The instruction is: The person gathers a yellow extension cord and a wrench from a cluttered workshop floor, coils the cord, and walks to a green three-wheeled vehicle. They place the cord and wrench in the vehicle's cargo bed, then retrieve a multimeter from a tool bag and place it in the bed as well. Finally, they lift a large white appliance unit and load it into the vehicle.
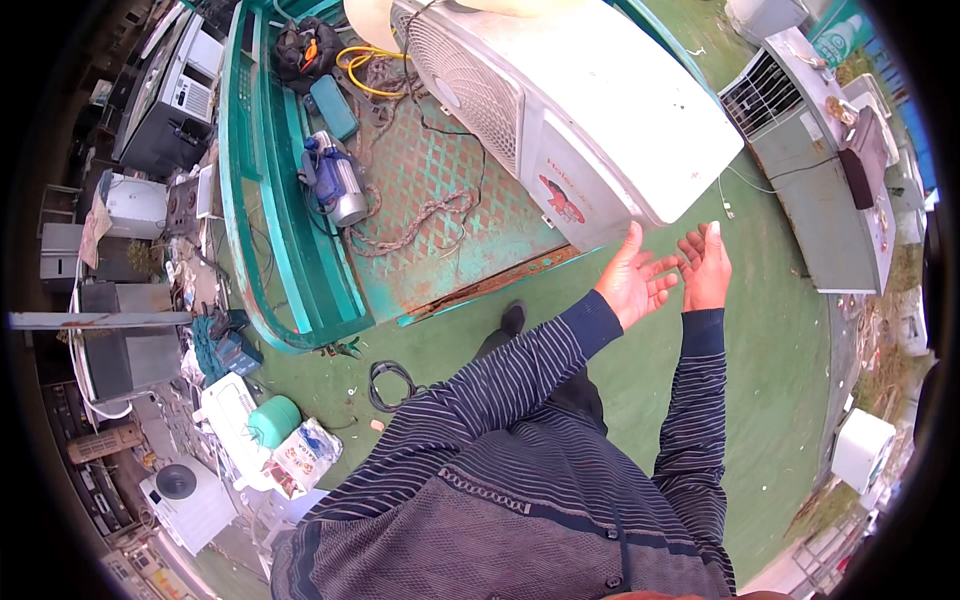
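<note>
A large white air-conditioner outdoor unit [620,90] with a round fan grille lies in the teal metal cargo bed [490,277], its near right corner reaching past the bed's edge. Just off that corner are both my hands. My left hand [635,282] has its palm turned up and its fingers spread, holding nothing. Beside it, my right hand [706,270] is raised with its thumb up and fingers loosely curled and apart; I see nothing in it. The fingertips of the two hands come close together.
In the bed lie a braided rope [430,212], a yellow hose [360,70], a blue-and-silver power tool [336,185], a teal case [333,107] and a black bag [305,50]. A grey appliance casing [830,180] stands right. A black cable coil [390,385] lies on the green floor.
</note>
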Motion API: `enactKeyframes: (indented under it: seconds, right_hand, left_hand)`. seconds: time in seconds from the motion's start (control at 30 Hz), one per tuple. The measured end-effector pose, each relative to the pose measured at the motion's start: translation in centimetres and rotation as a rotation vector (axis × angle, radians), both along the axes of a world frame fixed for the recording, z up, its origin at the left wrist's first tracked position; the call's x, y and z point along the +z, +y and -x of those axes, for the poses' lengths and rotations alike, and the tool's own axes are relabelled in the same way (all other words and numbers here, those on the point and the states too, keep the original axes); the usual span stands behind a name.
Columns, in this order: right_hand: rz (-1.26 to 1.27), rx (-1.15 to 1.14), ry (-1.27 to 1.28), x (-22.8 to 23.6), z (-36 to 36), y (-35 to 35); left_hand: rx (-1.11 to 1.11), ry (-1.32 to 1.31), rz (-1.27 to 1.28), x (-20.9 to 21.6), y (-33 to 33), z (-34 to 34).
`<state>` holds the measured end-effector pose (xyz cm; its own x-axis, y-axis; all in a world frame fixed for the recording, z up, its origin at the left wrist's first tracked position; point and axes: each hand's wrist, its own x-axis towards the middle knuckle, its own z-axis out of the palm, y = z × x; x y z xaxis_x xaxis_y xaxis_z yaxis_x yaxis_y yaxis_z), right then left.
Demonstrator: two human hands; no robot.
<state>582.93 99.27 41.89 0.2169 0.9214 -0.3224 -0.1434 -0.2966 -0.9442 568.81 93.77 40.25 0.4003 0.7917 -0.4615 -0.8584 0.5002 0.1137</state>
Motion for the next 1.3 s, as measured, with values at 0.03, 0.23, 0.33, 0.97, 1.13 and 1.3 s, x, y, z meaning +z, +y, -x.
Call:
enactKeyframes:
  seconds: [0.03, 0.23, 0.33, 0.97, 1.13, 1.3]
  right_hand:
    - [-0.012, 0.053, 0.043, 0.9, 0.7, 1.1]
    - [0.0, 0.25, 0.416, 2.2, 3.8, 6.4]
    - [-0.043, 0.27, 0.473, 1.7, 4.5, 6.4]
    - [0.049, -0.044, 0.082, 3.7, 8.5, 5.6]
    - [0.018, -0.093, -0.022, 3.6, 7.6, 5.1]
    - [0.0, -0.07, -0.016, 3.7, 8.3, 5.2]
  left_hand:
    - [0.062, -0.049, 0.015, -0.3, 0.3, -0.1]
    - [0.064, 0.205, 0.0, -0.6, -0.1, 4.0]
    - [0.175, 0.326, 0.101, -4.1, -2.2, 9.6]
    - [0.31, 1.38, -0.246, 1.1, 29.8, 60.5]
    - [0.233, 1.515, -0.272, 2.3, 34.7, 58.5]
    - [0.236, 1.583, -0.281, 2.3, 36.6, 59.5]
